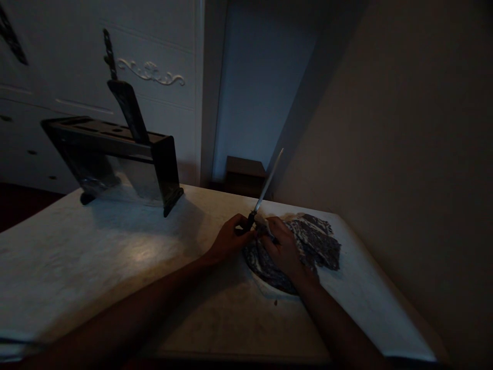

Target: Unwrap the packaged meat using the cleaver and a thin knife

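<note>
My left hand (231, 239) is closed around the dark handle of a long thin honing rod (268, 182), which points up and away to the right. My right hand (281, 246) is closed on a pale cloth or wipe pressed against the rod's base, just beside the left hand. Both hands rest over a dark patterned cloth (319, 244) that lies on a pale round plate (269, 285) on the white table (115, 262). The light is dim and fine detail is lost.
A black knife block (115, 154) with a clear front and one knife handle (129, 110) sticking up stands at the table's back left. A plain wall (404, 154) runs along the right edge. White cabinet doors and a doorway lie behind.
</note>
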{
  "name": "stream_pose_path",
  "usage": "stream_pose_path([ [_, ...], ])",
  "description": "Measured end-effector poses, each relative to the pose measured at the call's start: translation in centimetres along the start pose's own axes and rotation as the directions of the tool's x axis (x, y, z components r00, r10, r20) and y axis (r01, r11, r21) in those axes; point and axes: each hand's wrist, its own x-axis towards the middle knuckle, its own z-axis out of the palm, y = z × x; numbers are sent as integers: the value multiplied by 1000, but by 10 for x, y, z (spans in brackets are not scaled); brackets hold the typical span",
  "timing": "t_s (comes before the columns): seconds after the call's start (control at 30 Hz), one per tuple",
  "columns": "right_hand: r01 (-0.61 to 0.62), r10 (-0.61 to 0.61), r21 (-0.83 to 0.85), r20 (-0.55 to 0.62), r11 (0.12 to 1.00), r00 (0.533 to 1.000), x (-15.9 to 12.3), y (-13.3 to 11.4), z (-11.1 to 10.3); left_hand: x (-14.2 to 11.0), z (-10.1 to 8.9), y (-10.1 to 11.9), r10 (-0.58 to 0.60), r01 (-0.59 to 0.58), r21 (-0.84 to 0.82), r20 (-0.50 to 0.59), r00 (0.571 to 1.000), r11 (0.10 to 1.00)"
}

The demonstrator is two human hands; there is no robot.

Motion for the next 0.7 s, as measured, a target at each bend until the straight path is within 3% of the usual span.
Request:
stream_pose_path([
  [0.2, 36, -36, 12, 7, 999, 999, -2, 4, 1, -7, 2, 7, -13, 10, 42, 65, 998, 999],
  [0.33, 86, -86, 13, -8, 996, 996, -2, 2, 0, -7, 1, 4, 116, -117, 215, 17, 993, 970],
  [0.43, 95, -95, 1, -15, 995, 995, -3, 0, 1, -7, 0, 2, 204, -180, 359, -27, 979, 916],
  [0.57, 99, -99, 5, -18, 995, 995, -5, 0, 3, -13, 1, 7, 273, -168, 555, -113, 955, 815],
  [0.7, 138, -138, 4, -1, 990, 990, -6, -1, 4, -20, 3, 18, 368, -189, 640, -158, 916, 745],
])
